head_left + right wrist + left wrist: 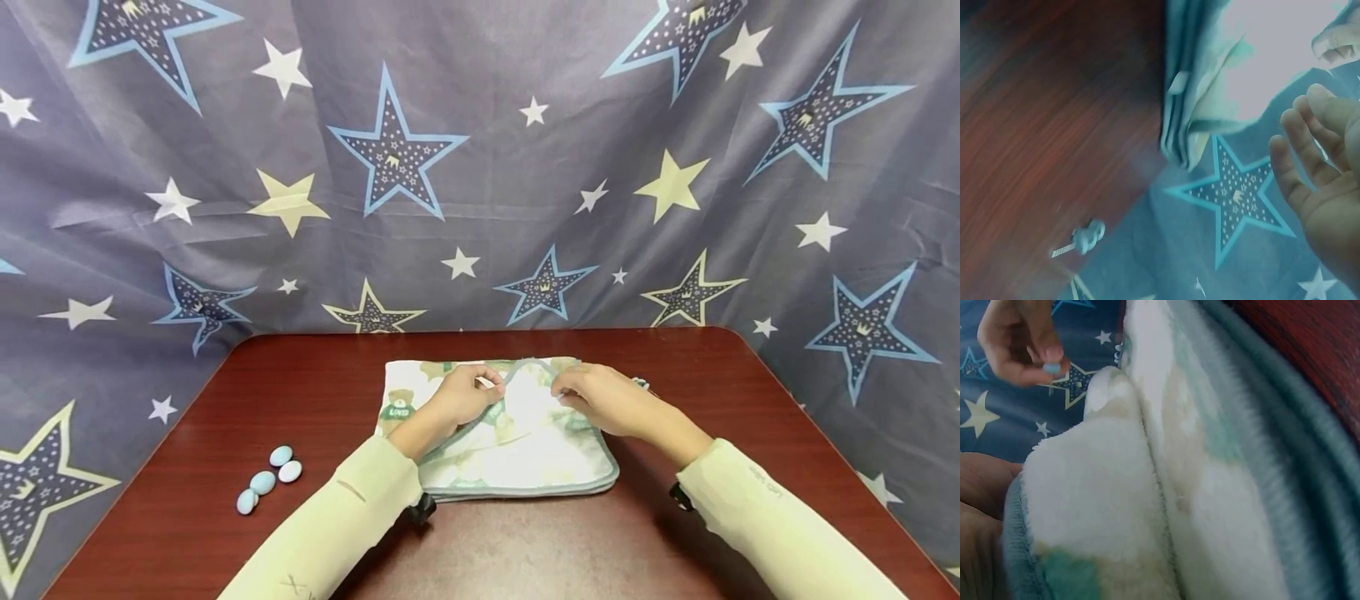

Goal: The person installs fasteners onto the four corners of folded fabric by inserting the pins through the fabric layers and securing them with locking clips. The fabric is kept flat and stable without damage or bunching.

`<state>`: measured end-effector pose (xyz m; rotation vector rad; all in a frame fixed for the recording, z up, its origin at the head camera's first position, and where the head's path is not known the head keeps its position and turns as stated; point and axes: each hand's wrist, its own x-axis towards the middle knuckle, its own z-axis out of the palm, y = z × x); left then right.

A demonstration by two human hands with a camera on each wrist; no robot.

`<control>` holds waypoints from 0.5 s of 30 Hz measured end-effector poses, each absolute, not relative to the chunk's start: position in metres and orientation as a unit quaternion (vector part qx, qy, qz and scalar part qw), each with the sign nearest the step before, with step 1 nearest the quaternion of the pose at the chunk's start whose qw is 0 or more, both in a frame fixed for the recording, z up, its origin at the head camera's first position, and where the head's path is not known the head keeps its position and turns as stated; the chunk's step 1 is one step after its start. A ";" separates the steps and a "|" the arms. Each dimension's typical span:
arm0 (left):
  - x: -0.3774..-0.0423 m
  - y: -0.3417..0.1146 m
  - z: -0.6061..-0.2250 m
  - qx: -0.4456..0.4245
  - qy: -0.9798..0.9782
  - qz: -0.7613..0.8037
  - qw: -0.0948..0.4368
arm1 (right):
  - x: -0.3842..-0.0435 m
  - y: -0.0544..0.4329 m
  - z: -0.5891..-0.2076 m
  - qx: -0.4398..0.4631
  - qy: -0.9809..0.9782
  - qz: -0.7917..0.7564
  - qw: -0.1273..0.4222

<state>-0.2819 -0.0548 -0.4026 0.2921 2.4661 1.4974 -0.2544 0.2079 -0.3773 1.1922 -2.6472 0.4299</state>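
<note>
So there's a folded blanket (517, 467) sitting mid-desk, a bit toward the far side. It's fluffy white with tan bears and green patches, grey-blue trim, several layers stacked up at the near edge. Left hand (463, 398) is over the far middle of it, grip pinched on the trimmed edge of the top flap (1094, 494), which is lifted and bowed up off the layers below.

Right hand (603, 398) is over the far right part, fingers bent. From the left wrist its thumb and finger look pinched on a tiny pale blue bit (1052, 367); can't tell what that is. The right wrist view has that hand just apart from the cloth.

Just past the right hand, on the desk's far right, is a small bluish clump (1088, 236) with a striped strip (1063, 250) sticking out. Over on the left, well apart from the blanket, there's a loose group of pale blue ovals (262, 482), at least four.

Desk (757, 417) is reddish brown, pale yellow sleeves (352, 500) reach in from the near side, and a grey starry curtain (480, 212) hangs behind.
</note>
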 end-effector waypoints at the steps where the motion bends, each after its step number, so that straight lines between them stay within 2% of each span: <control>1: -0.281 -0.055 -0.403 0.100 0.844 0.513 0.120 | -0.257 0.204 -0.378 0.402 -0.897 0.160 0.092; 5: -0.280 -0.056 -0.404 0.105 0.843 0.514 0.122 | -0.267 0.193 -0.382 0.404 -0.892 0.191 0.066; 9: -0.279 -0.057 -0.403 0.118 0.842 0.513 0.116 | -0.273 0.188 -0.385 0.414 -0.886 0.199 0.066; 15: -0.276 -0.057 -0.397 0.150 0.856 0.491 0.063 | -0.276 0.180 -0.382 0.432 -0.877 0.198 0.067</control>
